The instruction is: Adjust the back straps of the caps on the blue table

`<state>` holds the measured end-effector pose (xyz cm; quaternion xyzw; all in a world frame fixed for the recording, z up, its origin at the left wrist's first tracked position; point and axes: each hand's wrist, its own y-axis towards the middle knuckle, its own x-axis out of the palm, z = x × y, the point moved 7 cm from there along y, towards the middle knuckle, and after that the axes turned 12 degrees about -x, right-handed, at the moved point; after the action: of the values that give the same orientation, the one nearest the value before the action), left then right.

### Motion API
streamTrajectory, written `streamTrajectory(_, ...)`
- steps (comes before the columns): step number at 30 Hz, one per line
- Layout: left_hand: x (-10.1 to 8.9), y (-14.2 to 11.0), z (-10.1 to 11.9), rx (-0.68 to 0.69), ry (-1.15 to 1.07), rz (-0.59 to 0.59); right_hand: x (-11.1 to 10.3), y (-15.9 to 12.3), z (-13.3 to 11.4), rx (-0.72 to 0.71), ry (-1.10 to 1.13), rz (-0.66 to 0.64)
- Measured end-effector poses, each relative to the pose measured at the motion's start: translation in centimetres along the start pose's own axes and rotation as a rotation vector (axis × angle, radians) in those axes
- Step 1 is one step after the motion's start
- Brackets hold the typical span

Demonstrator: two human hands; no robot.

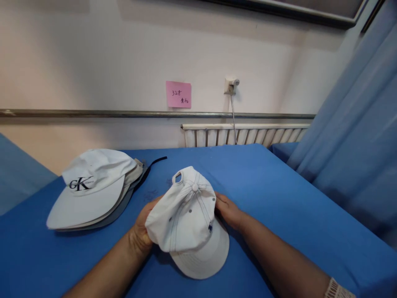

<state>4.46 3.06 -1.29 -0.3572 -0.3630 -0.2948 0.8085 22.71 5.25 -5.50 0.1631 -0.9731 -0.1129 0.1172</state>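
A white baseball cap (pixel 189 211) with blue stitching and a small dark emblem is held between both hands, just over the blue-covered table (pixel 279 198). Its brim points toward me and slightly right, and the strap opening faces away. My left hand (pixel 145 225) grips the cap's left side, its fingers partly hidden behind the crown. On the right side, my right hand (pixel 228 210) is closed at the cap's edge, fingertips out of sight behind it. To the left lies a stack of caps (pixel 93 186), a white one with black letters on top and darker brims beneath.
A black strap (pixel 155 162) sticks out behind the stack. Along the back wall run a metal rail (pixel 133 114) and a white radiator (pixel 248 134). A pink note (pixel 179 94) and a plugged socket (pixel 230 86) are above. Blue curtains (pixel 350 136) hang at right.
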Motion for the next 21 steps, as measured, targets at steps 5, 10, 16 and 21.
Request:
streamTrajectory(5, -0.3, 0.6, 0.9, 0.046, -0.080, -0.109, 1.3, -0.6, 1.8, 0.193, 0.310, 0.028)
streamTrajectory(10, -0.7, 1.1, 1.6, 0.253, -0.167, -0.102, -1.1, -0.2, 1.4, 0.208, 0.381, 0.235)
streamTrajectory(16, 0.9, 3.1, 3.0, 0.370, -0.297, -0.072, -3.6, -0.1, 0.6, 0.264, 0.382, 0.288)
streamTrajectory(21, -0.4, 4.5, 6.1, 0.441, -0.418, -0.002, -3.5, -1.8, 0.9, 0.474, 0.514, 0.181)
